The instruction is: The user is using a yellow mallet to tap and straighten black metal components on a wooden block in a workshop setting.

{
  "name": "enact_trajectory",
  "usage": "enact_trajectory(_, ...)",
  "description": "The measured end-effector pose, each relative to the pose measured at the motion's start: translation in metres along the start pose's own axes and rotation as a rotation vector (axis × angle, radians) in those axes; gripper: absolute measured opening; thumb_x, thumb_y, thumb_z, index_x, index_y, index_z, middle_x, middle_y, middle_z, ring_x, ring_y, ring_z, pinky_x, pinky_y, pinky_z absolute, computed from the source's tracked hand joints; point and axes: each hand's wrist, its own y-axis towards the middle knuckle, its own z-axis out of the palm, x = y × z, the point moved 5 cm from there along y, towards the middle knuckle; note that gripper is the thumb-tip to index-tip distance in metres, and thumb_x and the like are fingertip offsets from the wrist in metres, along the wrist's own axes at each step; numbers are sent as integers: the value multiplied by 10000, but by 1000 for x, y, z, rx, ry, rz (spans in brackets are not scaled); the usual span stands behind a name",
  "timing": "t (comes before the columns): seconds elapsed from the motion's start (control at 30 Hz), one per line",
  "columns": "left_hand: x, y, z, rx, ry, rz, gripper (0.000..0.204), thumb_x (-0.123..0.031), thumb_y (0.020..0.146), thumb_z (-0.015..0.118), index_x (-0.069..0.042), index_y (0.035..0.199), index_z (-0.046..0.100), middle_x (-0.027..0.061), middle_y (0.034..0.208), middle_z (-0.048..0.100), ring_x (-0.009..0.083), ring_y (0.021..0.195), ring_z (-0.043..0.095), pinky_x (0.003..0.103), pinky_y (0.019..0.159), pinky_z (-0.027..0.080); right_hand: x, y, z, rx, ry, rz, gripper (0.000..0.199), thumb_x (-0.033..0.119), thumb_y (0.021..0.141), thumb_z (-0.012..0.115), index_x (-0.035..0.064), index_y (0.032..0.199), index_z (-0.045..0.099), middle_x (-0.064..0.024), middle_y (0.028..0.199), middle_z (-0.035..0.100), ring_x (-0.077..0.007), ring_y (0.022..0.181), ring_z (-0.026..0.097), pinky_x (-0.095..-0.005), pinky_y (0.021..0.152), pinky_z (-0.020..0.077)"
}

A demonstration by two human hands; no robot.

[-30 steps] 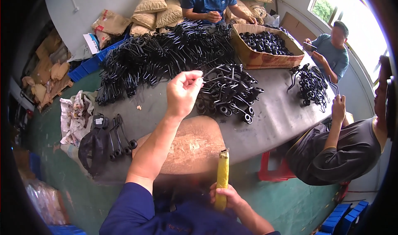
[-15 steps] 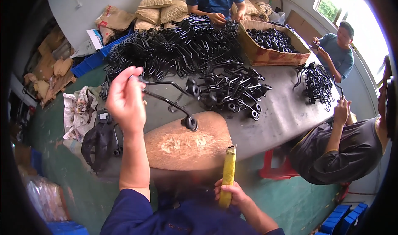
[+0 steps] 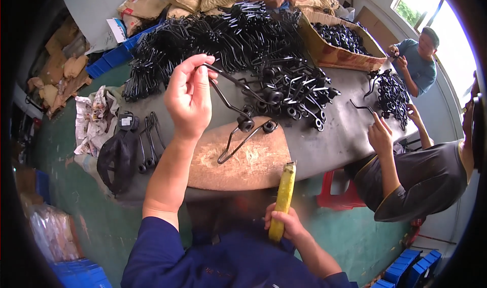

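My left hand [image 3: 190,100] is raised over the table, its fingers pinching a bent black metal rod [image 3: 228,104]. Thick black rubber bushings sit on the rod's far ends. Just below them, another bent rod [image 3: 231,150] with a bushing shows against the worn wooden board [image 3: 218,179]; I cannot tell whether it rests there. Low at the table's front edge, my right hand [image 3: 286,222] is closed around a yellow-wrapped stick-like tool [image 3: 283,199], its dark tip pointing up. Beyond the board lies a pile of rods with bushings [image 3: 299,92].
A big heap of bare black rods [image 3: 203,44] covers the table's far side, beside a cardboard box [image 3: 345,62] of bushings. Several rods [image 3: 147,148] and a black bag [image 3: 119,158] lie left. Co-workers sit opposite and right; one person's hand [image 3: 380,136] holds a rod.
My left hand has moved right and slightly up with the rod, swinging its bushings toward the pile. My right hand keeps the yellow tool. The near co-worker's hand has moved left.
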Motion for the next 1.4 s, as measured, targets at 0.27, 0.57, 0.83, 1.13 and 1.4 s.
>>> enact_trajectory(0.27,-41,-78,34,543,82,283,296,82,795,634,22,1083,593,167,1006,654,298,851,674,355,737,568,70,-41,46,-316,-451,-238,285,42,832,681,23,1032,478,-31,761,566,-118,597,583,-274,528,496)
enact_trajectory(0.57,-37,-71,36,514,39,163,190,38,823,631,-2,1008,610,169,935,669,326,790,669,366,681,557,72,-25,52,-456,-955,-63,341,197,848,687,-22,1013,485,-84,695,573,-153,580,575,-332,509,470)
enact_trajectory(0.83,-26,-51,34,631,41,-115,151,-1,835,656,-26,985,662,107,770,682,137,644,642,270,582,511,81,-57,125,-148,-1425,-1014,291,68,727,702,27,965,540,-105,736,640,-156,612,602,-334,560,495)
enact_trajectory(1.13,-8,-20,-12,590,61,-254,108,-8,869,626,5,970,661,85,838,694,104,720,649,230,663,529,50,-25,66,-80,-886,-173,323,190,806,758,30,949,516,-29,758,568,-96,598,540,-265,537,465)
enact_trajectory(1.4,-2,-41,-69,455,102,-503,83,39,894,590,21,966,627,31,850,655,93,767,645,218,703,531,73,-27,116,68,-709,-603,340,100,715,793,24,927,538,-44,719,606,-116,609,581,-274,563,489)
